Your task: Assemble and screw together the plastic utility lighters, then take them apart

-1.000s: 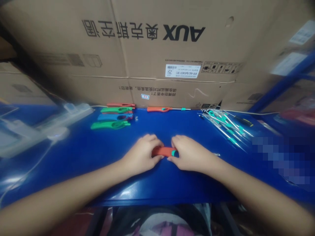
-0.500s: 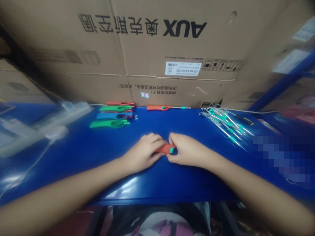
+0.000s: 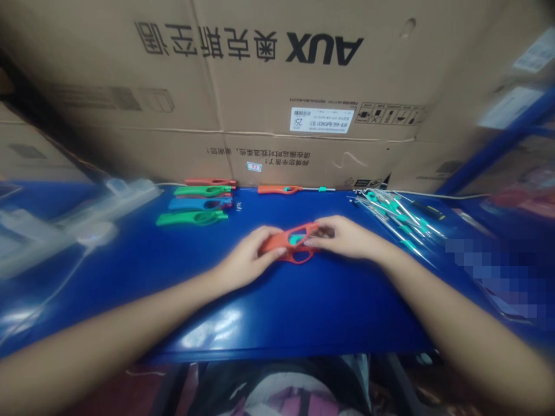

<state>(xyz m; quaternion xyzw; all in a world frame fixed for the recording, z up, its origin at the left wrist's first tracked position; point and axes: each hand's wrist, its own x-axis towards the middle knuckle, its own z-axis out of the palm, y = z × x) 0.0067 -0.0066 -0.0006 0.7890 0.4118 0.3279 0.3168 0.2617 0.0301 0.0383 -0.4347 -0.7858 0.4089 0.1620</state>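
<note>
Both my hands hold one red plastic lighter handle (image 3: 291,245) with a teal trigger, just above the blue table (image 3: 303,300). My left hand (image 3: 247,257) grips its left end with fingers curled round it. My right hand (image 3: 342,236) pinches its right end, fingers closed. The handle lies lengthwise, tilted up a little to the right, with its finger loop showing underneath.
Green, blue and red handles (image 3: 197,202) lie in a row at the back left. One long red lighter with a metal rod (image 3: 286,189) lies along the back edge. Several teal-tipped metal rods (image 3: 396,216) are piled at the back right. A big cardboard box (image 3: 277,86) stands behind.
The hands lifted the red handle off the table and moved it away from me. It has turned so its trigger and loop now show, and the hands are farther apart.
</note>
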